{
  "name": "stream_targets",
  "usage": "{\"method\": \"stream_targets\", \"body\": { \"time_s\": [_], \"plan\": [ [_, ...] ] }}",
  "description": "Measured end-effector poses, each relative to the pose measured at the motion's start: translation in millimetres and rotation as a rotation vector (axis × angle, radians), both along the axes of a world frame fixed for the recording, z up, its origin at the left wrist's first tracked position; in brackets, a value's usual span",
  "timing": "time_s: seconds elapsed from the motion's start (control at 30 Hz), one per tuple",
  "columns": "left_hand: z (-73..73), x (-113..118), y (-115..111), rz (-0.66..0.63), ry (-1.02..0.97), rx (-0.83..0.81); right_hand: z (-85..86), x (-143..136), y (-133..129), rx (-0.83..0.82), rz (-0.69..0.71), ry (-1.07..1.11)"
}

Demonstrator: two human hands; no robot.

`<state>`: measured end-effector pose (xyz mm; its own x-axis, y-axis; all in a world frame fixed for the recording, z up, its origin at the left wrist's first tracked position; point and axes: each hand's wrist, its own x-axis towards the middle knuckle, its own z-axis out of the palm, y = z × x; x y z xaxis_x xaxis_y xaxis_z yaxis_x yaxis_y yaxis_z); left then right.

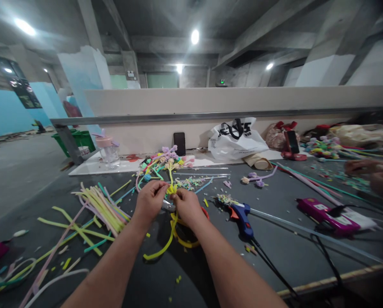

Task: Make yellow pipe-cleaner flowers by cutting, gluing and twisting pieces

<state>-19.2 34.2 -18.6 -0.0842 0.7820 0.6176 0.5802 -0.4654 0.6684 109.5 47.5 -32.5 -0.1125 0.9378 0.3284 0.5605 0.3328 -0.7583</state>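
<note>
My left hand [149,202] and my right hand [189,206] meet over the middle of the table, fingertips pinched around a small yellow pipe-cleaner flower [171,189]. A long yellow pipe cleaner [166,250] hangs below the hands and curls left onto the tabletop. Partly hidden between the hands is a silver metal piece [168,206], perhaps a scissor blade. A yellow-orange loop [187,244] lies under my right hand; I cannot tell what it belongs to. Behind the hands rests a pile of pastel pipe-cleaner flowers [166,160].
Left lies a bundle of pipe cleaners [103,209]. Right are a blue glue gun [243,218] with its cord, a clear rod [307,235] and a magenta box [328,216]. A cup [108,149], phone [179,143] and white bag [236,143] stand behind. Another person's hands [379,175] are far right.
</note>
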Motion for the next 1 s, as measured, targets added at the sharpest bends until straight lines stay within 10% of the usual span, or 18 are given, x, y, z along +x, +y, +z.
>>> {"method": "stream_targets", "body": {
  "time_s": [1.0],
  "plan": [
    [-2.2,-6,3,-0.043,0.213,0.012,-0.3,0,-3,0.010,-0.045,-0.058]
  ]
}}
